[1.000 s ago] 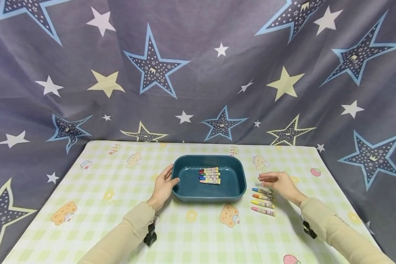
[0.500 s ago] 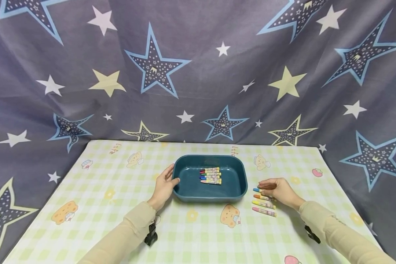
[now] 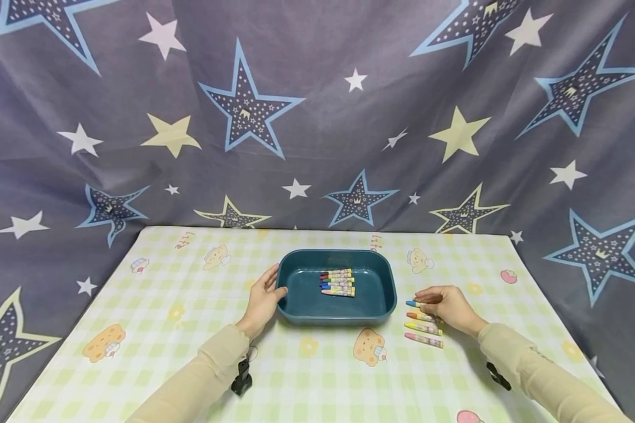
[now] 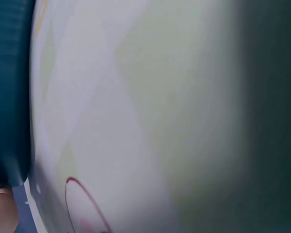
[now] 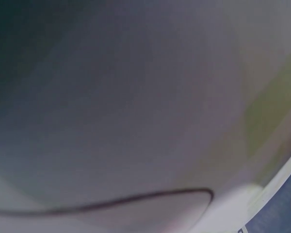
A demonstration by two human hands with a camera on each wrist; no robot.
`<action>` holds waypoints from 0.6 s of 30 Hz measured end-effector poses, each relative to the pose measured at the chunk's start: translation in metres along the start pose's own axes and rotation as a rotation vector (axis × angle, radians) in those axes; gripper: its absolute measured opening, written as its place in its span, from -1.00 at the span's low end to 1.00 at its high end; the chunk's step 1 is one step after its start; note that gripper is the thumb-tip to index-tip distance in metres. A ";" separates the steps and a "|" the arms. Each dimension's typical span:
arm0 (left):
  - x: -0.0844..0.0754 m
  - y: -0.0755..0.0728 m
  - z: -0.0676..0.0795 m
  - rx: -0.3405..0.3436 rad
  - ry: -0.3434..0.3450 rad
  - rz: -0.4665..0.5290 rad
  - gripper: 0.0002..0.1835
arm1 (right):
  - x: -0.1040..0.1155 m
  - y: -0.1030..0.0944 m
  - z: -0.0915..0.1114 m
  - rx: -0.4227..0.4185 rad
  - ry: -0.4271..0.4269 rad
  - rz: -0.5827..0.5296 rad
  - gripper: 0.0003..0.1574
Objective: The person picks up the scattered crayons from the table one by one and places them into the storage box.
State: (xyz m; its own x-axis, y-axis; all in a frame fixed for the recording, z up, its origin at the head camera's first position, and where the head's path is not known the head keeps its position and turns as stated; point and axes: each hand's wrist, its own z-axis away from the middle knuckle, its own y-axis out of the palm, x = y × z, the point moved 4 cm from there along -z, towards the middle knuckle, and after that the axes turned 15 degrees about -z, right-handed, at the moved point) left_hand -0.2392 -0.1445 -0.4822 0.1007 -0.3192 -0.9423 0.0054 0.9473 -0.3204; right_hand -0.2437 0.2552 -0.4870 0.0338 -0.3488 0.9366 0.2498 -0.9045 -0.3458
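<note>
At the left end of a dark teal plastic tray [image 3: 298, 301], my left hand [image 3: 261, 304] grips the wall, thumb over the rim and fingers outside. Several crayons [image 3: 338, 283] in paper wrappers lie side by side inside the tray. To its right, my right hand [image 3: 451, 305] pinches a blue crayon [image 3: 412, 304] at the table surface; the hand covers most of it. Below that crayon lie an orange crayon [image 3: 415, 316], partly hidden by the hand, a yellow crayon [image 3: 422, 328] and a pink crayon [image 3: 423, 339]. The left wrist view catches the tray's outer side [image 4: 9, 92].
A green-checked cloth with printed bears [image 3: 368, 346] covers the table [image 3: 307, 388]. Behind it hangs a grey star-patterned curtain [image 3: 307, 129]. Black wrist straps [image 3: 241, 379] sit on both sleeves. The right wrist view holds mostly blurred cloth.
My right hand has come down and slightly toward me, from above the row of crayons onto the blue crayon. My left hand and the tray keep their place.
</note>
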 end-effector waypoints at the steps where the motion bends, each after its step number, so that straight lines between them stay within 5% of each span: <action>1: 0.000 0.000 0.000 0.000 0.003 -0.005 -0.30 | 0.000 0.000 0.000 -0.001 -0.006 0.008 -0.67; 10: -0.002 0.000 -0.002 -0.013 0.007 -0.016 -0.31 | 0.009 -0.004 -0.003 -0.025 -0.048 0.024 -0.65; 18: 0.001 0.000 0.001 -0.013 -0.003 -0.018 -0.31 | 0.039 -0.002 -0.007 -0.031 -0.122 -0.020 -0.64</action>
State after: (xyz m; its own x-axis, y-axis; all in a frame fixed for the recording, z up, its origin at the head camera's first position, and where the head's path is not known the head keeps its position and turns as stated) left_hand -0.2384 -0.1444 -0.4830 0.1033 -0.3365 -0.9360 -0.0055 0.9408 -0.3388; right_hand -0.2500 0.2420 -0.4504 0.1473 -0.2993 0.9427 0.2215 -0.9189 -0.3264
